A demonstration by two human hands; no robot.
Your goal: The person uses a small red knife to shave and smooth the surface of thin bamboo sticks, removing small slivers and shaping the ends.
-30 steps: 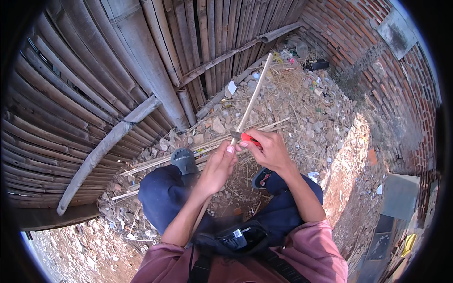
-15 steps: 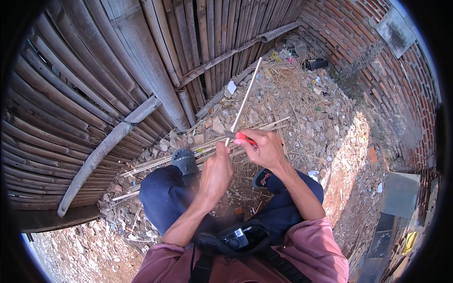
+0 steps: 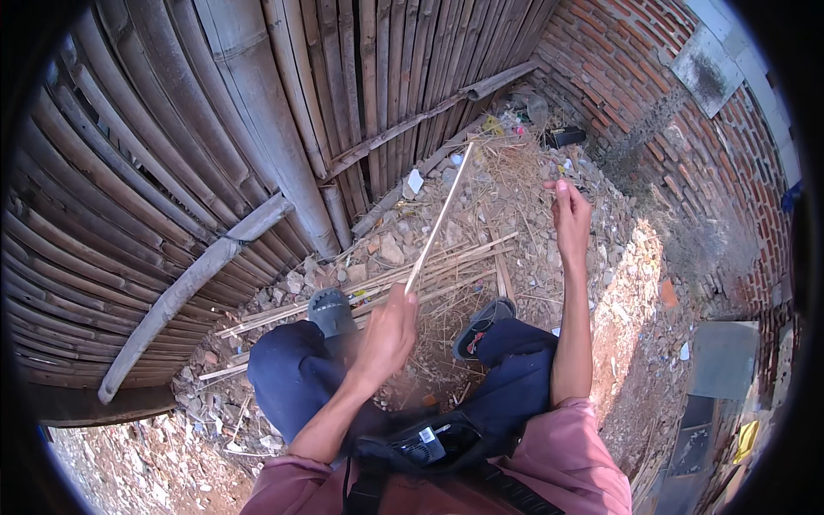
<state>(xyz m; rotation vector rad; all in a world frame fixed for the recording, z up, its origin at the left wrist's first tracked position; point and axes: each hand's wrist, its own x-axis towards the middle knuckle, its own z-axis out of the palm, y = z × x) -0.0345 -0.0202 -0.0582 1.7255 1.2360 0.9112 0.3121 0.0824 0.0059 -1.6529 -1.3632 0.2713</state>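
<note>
My left hand [image 3: 390, 335] is closed around the lower end of a thin, pale bamboo strip [image 3: 442, 219]. The strip slants up and away from the fist, its far tip over the rubble. Off to the right, my right hand [image 3: 572, 225] is raised, apart from the strip, with its fingers curled together. A small dark and reddish end of the red-handled knife [image 3: 550, 184] pokes out at its fingertips; the hand hides most of it. Below the strip, several more bamboo strips [image 3: 463, 254] lie on the ground between and beyond my feet.
A bamboo wall [image 3: 249, 112] with a thick post rises on the left, and a brick wall [image 3: 635, 51] on the right. Rubble [image 3: 592, 206] and dry straw cover the ground. A black object [image 3: 565, 136] lies in the far corner. An open black bag [image 3: 429, 438] rests at my waist.
My right hand has swung away from the strip, up and to the right, taking the knife along. My left hand still grips the strip and has shifted slightly down toward me.
</note>
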